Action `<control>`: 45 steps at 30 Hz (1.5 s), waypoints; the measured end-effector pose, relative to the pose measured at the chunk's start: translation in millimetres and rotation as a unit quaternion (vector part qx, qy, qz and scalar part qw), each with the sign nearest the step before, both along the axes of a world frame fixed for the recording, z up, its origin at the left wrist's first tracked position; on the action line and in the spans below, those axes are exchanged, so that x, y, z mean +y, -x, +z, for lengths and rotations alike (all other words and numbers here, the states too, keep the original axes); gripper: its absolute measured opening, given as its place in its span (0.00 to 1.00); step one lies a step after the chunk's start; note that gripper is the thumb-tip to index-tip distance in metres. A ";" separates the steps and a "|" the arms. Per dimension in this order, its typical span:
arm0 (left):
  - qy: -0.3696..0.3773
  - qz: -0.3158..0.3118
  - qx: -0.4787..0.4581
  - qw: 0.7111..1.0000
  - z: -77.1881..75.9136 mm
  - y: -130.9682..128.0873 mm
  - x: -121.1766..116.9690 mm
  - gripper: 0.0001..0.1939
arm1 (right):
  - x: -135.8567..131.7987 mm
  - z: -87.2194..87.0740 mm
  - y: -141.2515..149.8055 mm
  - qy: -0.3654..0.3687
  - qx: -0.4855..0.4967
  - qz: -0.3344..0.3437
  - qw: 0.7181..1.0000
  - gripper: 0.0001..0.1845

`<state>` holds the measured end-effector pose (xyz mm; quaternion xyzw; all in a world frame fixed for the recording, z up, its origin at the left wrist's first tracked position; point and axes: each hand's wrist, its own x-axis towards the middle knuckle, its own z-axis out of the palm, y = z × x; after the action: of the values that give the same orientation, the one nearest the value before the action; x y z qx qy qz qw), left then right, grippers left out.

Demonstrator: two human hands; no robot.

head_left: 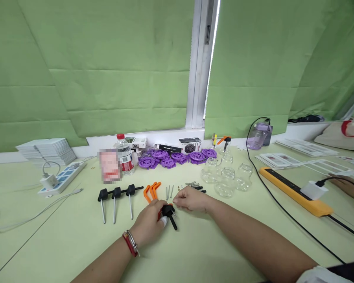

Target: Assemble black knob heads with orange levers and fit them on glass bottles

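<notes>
My left hand [151, 221] is closed round a black plastic head with a stem [168, 212], holding it low over the table. A little orange shows beside that head. My right hand [189, 199] is pinched close to its upper right side; what its fingertips hold, if anything, is too small to make out. Just beyond the hands lie several orange bent levers [152, 192] and thin metal pins [170, 192]. Coil springs [192, 184] lie behind my right hand, near small black rods [202, 191]. To the left, three black heads with metal rods [116, 193] are set in a row.
Several clear glass jars [225, 184] stand at right, behind my forearm. Purple plastic parts [167, 162] and a red-capped bottle [125, 159] line the back. Power strips [295, 192] and cables flank both sides. Another person's hand [346, 184] rests at far right.
</notes>
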<state>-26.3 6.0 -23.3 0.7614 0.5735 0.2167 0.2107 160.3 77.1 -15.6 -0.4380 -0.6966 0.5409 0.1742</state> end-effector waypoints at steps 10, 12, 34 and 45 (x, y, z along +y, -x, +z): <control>-0.046 -0.107 0.034 0.993 5.9 -5.7 -5.2 0.19 | 5.2 -1.0 19.8 0.074 0.057 -0.083 0.992 0.08; -0.040 -0.156 0.037 0.986 8.1 -4.1 -5.5 0.19 | 14.3 -2.4 20.6 0.013 0.058 -0.131 0.990 0.08; -0.141 0.155 -0.035 0.977 2.5 36.7 33.5 0.19 | 5.3 -18.3 48.8 -0.306 -0.015 -0.015 0.952 0.17; -0.081 0.264 0.176 0.945 12.0 49.8 42.7 0.14 | 27.6 2.1 12.1 -0.239 0.060 -0.248 0.937 0.15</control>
<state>-76.1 48.8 -11.2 0.6235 0.7622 0.1728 -0.0207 148.3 104.7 -13.5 -0.5091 -0.6630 0.3231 0.4437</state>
